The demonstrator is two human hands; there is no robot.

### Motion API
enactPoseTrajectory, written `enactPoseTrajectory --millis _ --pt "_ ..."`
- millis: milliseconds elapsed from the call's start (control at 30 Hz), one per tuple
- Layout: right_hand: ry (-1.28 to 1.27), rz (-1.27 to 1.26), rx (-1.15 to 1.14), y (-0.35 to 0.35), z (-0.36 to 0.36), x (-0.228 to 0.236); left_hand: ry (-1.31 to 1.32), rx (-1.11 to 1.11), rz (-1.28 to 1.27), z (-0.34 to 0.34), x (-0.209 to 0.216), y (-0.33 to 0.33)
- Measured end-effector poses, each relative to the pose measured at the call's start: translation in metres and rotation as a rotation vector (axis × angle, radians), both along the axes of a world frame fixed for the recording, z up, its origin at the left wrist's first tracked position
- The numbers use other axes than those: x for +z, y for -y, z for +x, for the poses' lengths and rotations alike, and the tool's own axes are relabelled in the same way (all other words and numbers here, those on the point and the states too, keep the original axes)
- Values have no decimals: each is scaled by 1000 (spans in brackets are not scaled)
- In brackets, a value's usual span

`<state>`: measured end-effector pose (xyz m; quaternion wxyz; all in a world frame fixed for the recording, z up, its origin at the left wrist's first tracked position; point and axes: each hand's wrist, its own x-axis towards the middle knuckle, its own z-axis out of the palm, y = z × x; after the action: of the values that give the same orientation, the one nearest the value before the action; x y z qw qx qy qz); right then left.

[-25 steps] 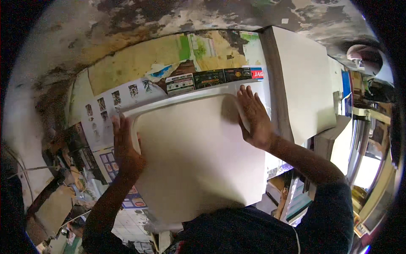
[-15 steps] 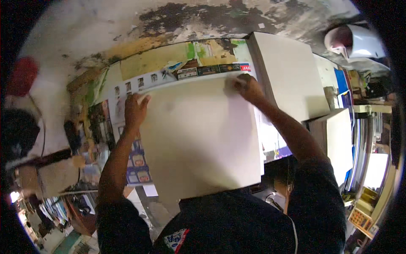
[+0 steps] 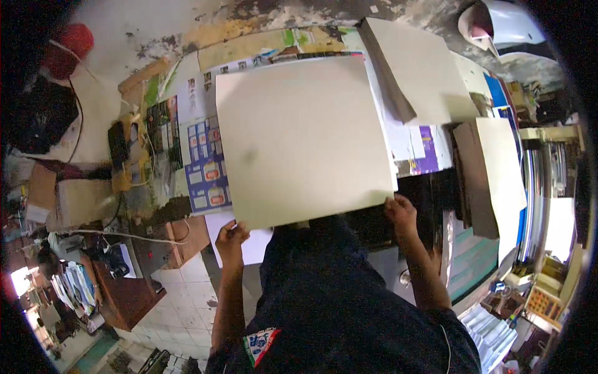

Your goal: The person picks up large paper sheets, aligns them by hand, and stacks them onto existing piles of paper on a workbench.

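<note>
A large cream sheet of board (image 3: pixel 299 137) lies over the worktable, its near edge reaching out toward my body. My left hand (image 3: pixel 231 243) is at the near left corner, with thumb and fingers closed on the edge. At the near right corner my right hand (image 3: pixel 402 216) pinches the board in the same way. Beneath the board, printed sheets (image 3: pixel 205 165) with blue panels show along its left side, and a white sheet (image 3: pixel 218 224) peeks out near my left hand.
A thick stack of cream boards (image 3: pixel 423 68) stands to the right at the back, and another stack (image 3: pixel 498 168) sits nearer on the right. Rolled white material (image 3: pixel 514 28) is at the far right. A wooden box (image 3: pixel 187 240) with a cable lies left of my left hand.
Both hands have come from the far edge of the board to its near corners. My view has shifted, and the board now looks straighter over the printed sheets.
</note>
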<state>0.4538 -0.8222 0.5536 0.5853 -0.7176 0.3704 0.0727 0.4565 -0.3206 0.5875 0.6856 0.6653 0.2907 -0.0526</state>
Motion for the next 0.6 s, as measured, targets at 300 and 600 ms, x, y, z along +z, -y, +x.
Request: enactPoseTrajectory --millis 300,600 --pt "447 -168 -93 -75 -8 63 274 156 112 -22 10 24" --pt "460 142 -318 -50 -4 10 407 51 1007 -8 -25 44"
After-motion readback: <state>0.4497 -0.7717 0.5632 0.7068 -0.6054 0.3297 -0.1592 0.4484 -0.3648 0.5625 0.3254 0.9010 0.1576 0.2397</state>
